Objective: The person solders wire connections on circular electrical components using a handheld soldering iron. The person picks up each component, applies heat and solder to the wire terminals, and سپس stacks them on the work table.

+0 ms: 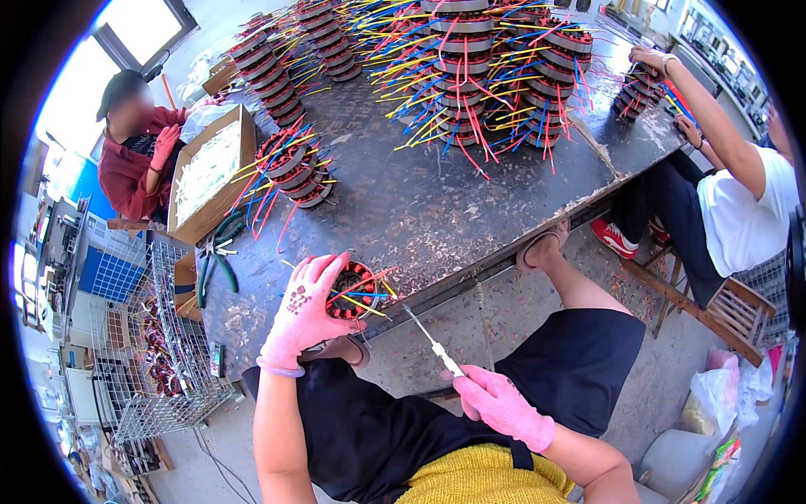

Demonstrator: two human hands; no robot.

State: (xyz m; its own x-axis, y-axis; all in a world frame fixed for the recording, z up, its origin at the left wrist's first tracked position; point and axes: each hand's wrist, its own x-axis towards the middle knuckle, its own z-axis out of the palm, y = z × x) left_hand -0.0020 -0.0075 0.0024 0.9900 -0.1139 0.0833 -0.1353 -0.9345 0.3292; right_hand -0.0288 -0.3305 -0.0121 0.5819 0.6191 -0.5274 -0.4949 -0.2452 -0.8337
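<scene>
Pink-gloved left hand [306, 302] holding stator [359, 273], right hand [507, 407] gripping tool [444, 354]

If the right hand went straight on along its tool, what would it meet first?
Tool leading, the right hand would probably meet the loose wires on the ring in the left hand; depth is unclear, so possibly the table edge.

Left hand [309, 304]: pink glove [295, 332], dark print [298, 299]
Right hand [506, 407]: pink glove
Wrist band [281, 368]: pale purple
Top [483, 472]: yellow, knitted
Lap clothing [579, 361]: black
</scene>
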